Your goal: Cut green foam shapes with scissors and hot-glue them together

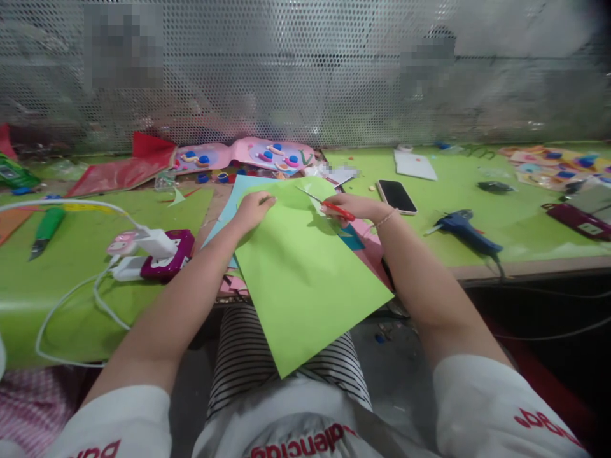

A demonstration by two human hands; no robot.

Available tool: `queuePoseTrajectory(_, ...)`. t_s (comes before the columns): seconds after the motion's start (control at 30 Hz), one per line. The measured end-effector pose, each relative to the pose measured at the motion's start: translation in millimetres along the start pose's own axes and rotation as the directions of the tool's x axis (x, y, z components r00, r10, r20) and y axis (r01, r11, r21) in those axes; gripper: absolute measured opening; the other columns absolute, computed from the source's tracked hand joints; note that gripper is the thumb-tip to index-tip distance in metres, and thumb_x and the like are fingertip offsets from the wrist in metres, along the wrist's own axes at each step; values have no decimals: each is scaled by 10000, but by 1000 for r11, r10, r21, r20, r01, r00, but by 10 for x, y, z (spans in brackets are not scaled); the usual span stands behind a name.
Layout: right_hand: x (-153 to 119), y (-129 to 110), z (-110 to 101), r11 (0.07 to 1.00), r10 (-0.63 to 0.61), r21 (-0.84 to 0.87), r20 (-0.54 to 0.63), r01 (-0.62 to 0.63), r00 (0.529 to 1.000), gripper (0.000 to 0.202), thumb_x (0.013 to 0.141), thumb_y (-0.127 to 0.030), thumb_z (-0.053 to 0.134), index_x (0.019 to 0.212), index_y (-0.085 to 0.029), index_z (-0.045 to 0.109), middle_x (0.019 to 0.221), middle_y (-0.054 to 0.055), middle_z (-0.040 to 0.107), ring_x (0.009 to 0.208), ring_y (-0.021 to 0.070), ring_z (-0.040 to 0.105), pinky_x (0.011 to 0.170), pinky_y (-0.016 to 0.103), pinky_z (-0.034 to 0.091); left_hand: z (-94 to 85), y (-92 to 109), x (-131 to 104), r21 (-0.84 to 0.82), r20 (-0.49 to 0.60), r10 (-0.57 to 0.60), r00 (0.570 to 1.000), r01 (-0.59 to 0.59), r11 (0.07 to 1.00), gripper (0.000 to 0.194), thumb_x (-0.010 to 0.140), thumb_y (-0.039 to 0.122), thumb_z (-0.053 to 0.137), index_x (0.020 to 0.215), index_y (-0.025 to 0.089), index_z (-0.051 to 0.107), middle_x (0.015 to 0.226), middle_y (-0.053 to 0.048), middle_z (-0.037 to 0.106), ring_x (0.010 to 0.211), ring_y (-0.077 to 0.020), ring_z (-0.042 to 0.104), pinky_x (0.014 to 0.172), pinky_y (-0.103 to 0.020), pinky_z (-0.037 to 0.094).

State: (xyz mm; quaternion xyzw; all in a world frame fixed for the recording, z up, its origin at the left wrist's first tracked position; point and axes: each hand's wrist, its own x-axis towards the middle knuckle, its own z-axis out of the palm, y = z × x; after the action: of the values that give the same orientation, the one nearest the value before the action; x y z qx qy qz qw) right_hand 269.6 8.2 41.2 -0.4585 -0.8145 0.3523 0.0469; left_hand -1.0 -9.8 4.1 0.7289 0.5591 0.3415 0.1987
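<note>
A large light-green sheet of paper [310, 292] hangs over the table's front edge toward my lap. At its upper left edge my left hand [255, 211] is closed, pinching the paper. My right hand [351, 208] grips red-handled scissors [338, 211], their blades pointing left at the sheet's far part. A cut, curled part of the green paper lies around the blades. Under the sheet a light-blue sheet [220, 222] shows at the left, with pink paper pieces [375, 247] at the right.
Left are a green utility knife [46, 232] and a purple power strip [179, 254] with white plugs and cables. Right are a phone [397, 196] and a blue glue gun [468, 232]. Pink decorated pieces [272, 154] stand before the perforated metal screen [286, 70].
</note>
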Motion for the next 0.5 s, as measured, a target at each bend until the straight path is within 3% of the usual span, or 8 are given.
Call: queuePoseTrajectory(0.5,17,31,-2,999,1,-53,1,-1,1000,514,745,-688,566,729,-185,463,590,-16,486,447,97,512,473,241,410,-25,66,-42,-15,39,39,998,-39,999,311,853,329,496,607,193,363,586,33,355,603,-119,359,609,-269,261)
